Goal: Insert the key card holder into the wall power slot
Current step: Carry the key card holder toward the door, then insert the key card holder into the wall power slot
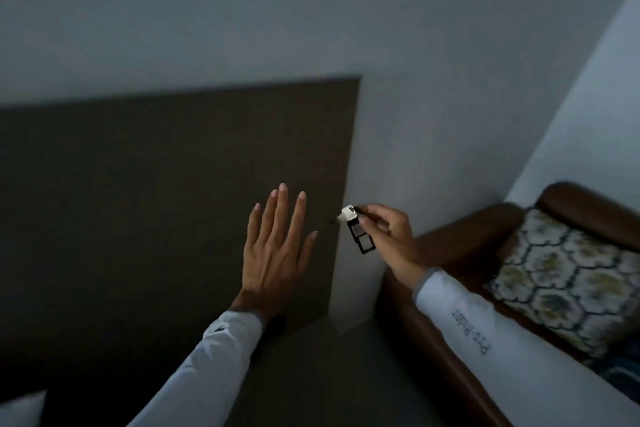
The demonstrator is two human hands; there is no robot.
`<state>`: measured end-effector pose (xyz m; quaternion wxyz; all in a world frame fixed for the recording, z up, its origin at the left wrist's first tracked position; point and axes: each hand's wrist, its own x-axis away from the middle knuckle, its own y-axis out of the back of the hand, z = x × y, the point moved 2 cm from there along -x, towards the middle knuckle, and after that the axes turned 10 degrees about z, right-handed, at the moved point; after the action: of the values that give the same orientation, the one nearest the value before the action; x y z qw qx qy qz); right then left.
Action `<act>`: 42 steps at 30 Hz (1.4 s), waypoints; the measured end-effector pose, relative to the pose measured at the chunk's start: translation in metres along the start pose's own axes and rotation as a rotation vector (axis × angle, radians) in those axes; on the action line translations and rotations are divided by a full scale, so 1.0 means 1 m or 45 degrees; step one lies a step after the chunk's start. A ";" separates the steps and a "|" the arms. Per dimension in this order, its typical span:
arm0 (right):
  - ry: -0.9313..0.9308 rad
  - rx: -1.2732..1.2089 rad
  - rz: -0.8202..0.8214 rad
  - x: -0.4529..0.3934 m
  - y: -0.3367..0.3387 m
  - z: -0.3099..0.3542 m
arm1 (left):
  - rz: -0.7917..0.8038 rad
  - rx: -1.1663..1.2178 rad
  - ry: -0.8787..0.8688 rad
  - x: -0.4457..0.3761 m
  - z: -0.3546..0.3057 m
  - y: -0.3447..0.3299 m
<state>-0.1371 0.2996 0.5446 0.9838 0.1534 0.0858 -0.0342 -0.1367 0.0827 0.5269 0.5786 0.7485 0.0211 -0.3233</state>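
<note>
A black switch plate with square panels, the wall power slot [362,238], sits on the pale wall just right of a dark panel. My right hand [389,236] pinches a small white key card holder [348,213] at the plate's top edge; whether it sits inside the slot I cannot tell. My left hand [273,246] is raised flat in front of the dark panel, fingers spread and holding nothing. Both arms wear light long sleeves. The room is dim.
The dark wall panel [156,201] fills the left half. A brown leather armchair [485,232] with a patterned cushion [561,274] stands in the corner at right, close under my right arm. A pale object [20,409] shows at the bottom left.
</note>
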 end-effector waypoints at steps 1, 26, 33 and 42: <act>0.038 -0.007 -0.047 0.002 0.024 0.027 | -0.052 0.012 -0.055 -0.020 -0.016 0.020; 0.101 0.237 -1.068 0.464 0.665 0.231 | -0.427 0.405 -0.913 -0.075 -0.757 0.208; 0.054 0.407 -1.286 0.576 0.799 0.233 | -0.412 0.463 -1.019 -0.054 -0.922 0.213; -0.031 0.491 -1.487 0.652 0.936 0.202 | -0.434 0.526 -1.115 -0.064 -1.091 0.173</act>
<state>0.6236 1.1007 0.8937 0.7580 0.2558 0.1365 -0.5842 0.3843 1.0080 0.8391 0.3121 0.6275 -0.1658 -0.6937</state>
